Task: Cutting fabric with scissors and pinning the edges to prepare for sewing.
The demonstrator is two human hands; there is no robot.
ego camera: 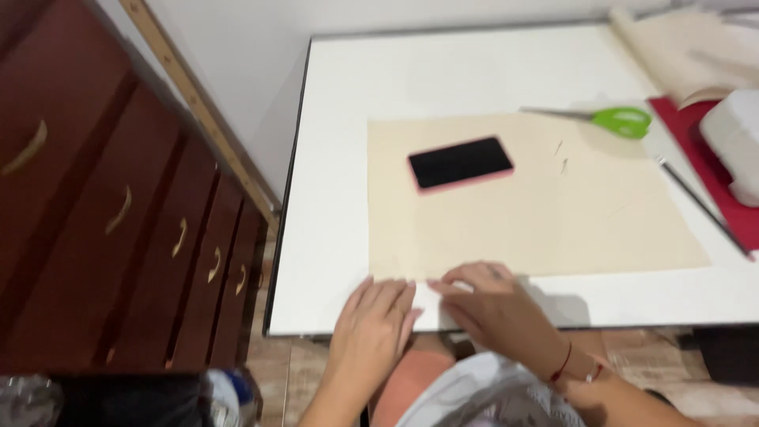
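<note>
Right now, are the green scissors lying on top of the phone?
No, the green scissors lie apart from the phone, off toward the beige sheet's far right corner.

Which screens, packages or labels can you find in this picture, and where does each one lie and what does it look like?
Phone: the only screen in view, lying flat on the cream sheet on the white table, beyond both hands; a rectangle with a dark, blank screen and a pink case.
Packages, labels, signs: none that can be made out.

Phone (pixel 461 164) on paper sheet (pixel 538 213), scissors (pixel 609 120) behind, drawers (pixel 118 213) left of table (pixel 332 237)
</note>
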